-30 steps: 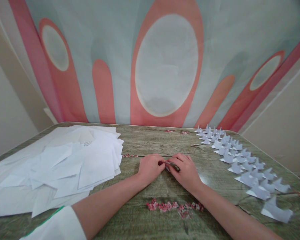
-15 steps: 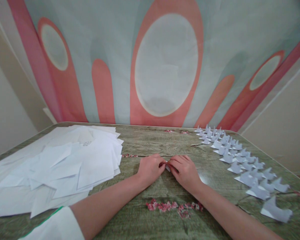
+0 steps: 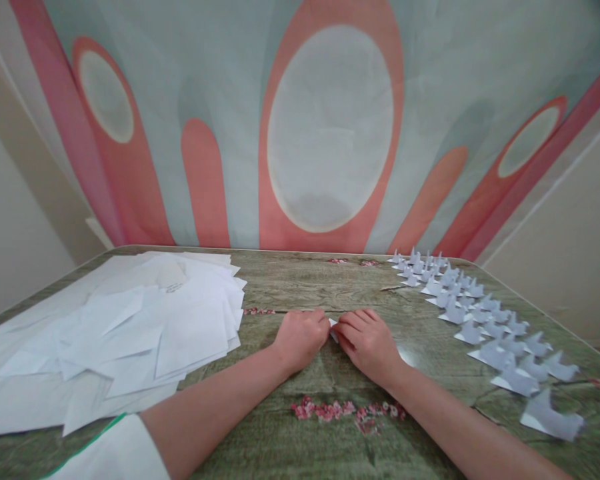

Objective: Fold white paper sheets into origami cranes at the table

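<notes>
Between my hands, low over the middle of the table, is a small piece of folded white paper [image 3: 333,329]; only a narrow bit of it shows. My left hand [image 3: 303,339] is closed at its left side, fingers curled and pressed together. My right hand [image 3: 366,340] pinches it from the right, the fingers bent over and hiding most of it. Its exact folded shape is hidden.
A spread heap of white paper sheets [image 3: 195,320] covers the table's left side. Several rows of folded white paper figures [image 3: 550,417] stand along the right. The wood-patterned table [image 3: 260,427] bears printed pink flowers. A patterned backdrop [image 3: 240,133] rises behind its far edge.
My left fingers have curled in a little and drawn slightly away from the right hand, so a bit more white paper shows between them. The sheets and figures stay put.
</notes>
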The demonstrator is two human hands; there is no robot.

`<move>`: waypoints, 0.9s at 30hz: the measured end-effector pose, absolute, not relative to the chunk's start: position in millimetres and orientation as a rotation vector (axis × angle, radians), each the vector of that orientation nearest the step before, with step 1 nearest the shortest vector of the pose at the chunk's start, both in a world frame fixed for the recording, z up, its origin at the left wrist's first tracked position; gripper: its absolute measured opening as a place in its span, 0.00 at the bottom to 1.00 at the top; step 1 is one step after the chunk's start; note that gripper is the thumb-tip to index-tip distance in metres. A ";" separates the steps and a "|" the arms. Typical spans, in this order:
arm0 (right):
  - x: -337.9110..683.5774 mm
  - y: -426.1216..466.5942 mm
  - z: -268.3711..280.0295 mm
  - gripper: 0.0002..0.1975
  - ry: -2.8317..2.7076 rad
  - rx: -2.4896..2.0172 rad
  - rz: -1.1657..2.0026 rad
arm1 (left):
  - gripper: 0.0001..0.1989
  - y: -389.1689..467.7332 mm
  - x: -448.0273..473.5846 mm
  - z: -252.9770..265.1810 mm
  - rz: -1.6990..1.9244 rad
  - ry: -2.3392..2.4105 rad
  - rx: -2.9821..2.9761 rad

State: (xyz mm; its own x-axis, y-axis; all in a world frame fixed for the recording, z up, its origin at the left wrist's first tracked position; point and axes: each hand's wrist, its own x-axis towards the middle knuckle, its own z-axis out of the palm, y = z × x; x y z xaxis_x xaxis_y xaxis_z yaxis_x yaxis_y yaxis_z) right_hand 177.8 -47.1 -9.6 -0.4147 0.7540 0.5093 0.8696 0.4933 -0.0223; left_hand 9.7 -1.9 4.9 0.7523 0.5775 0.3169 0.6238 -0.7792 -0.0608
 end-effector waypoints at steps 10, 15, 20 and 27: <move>186.0 -48.5 -12.2 0.10 -2.260 -1.388 -0.064 | 0.08 3.3 6.4 5.0 -0.291 -0.799 -2.789; 190.2 -52.2 -11.6 0.16 -2.280 -1.397 0.022 | 0.08 1.6 3.9 10.0 -0.219 -0.826 -2.823; 189.8 -52.5 -12.5 0.17 -2.286 -1.373 0.007 | 0.12 -3.1 -1.1 17.7 -0.197 -0.832 -2.877; 188.6 -53.3 -12.6 0.16 -2.289 -1.357 -0.049 | 0.16 -17.2 -3.1 23.6 -0.313 -0.843 -2.944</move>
State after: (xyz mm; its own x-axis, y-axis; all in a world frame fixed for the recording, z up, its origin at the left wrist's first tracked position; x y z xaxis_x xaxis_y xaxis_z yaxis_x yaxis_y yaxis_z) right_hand 188.6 -53.3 -12.6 -0.3964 0.8190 0.4149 0.8361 0.5087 -0.2052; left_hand -3.1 -17.2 23.6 0.8295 0.5170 0.2113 0.5298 -0.8481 -0.0046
